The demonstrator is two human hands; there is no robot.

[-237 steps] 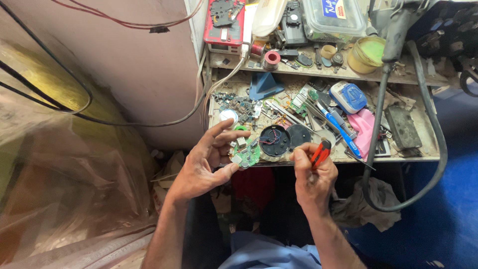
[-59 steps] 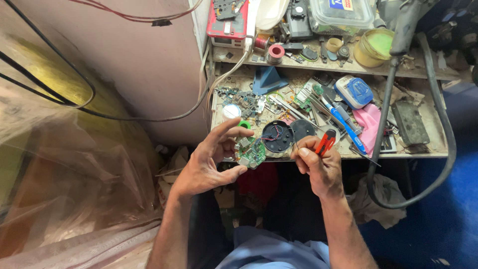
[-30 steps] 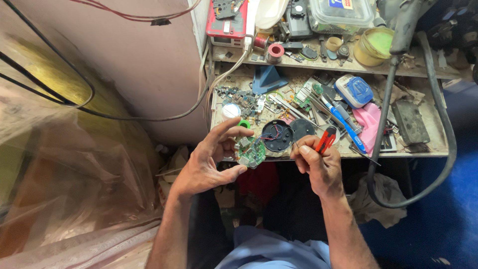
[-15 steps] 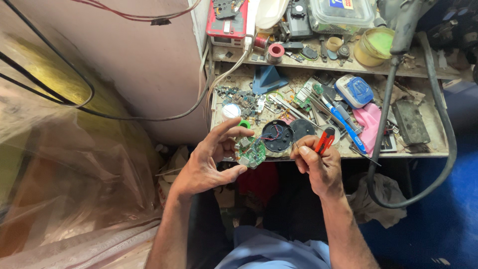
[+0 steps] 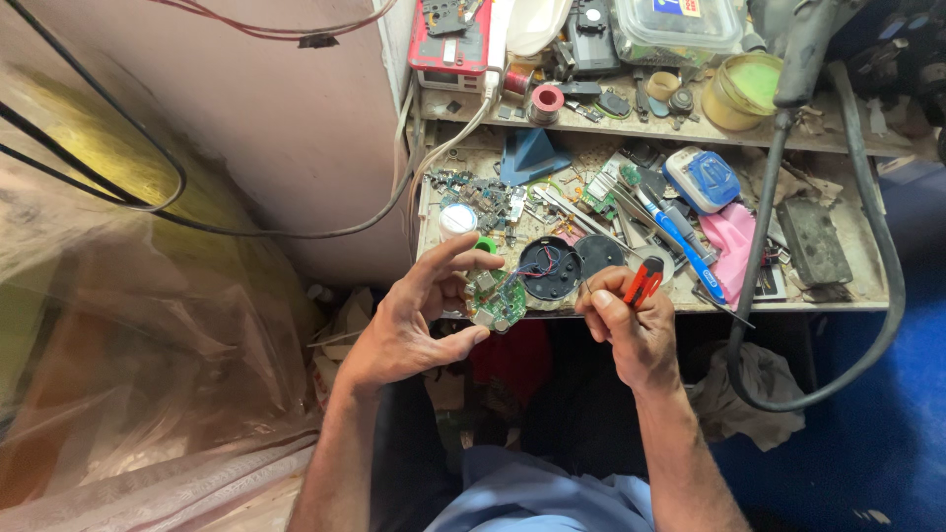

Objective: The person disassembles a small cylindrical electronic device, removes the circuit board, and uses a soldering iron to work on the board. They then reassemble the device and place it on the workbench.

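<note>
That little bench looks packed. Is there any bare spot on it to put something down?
Hardly. The bench is crowded from the blue stand to the grey block. The only bare strips are along the right front edge, beside that block, and a sliver by the left edge under the white cable. The left hand holds a green board; the right hand holds a red tool.

I am seeing my left hand [image 5: 414, 325] and right hand [image 5: 626, 325] showing bare, forearms uncovered with no sleeves reaching them, and I am wearing a light blue garment [image 5: 552, 498] below.
</note>
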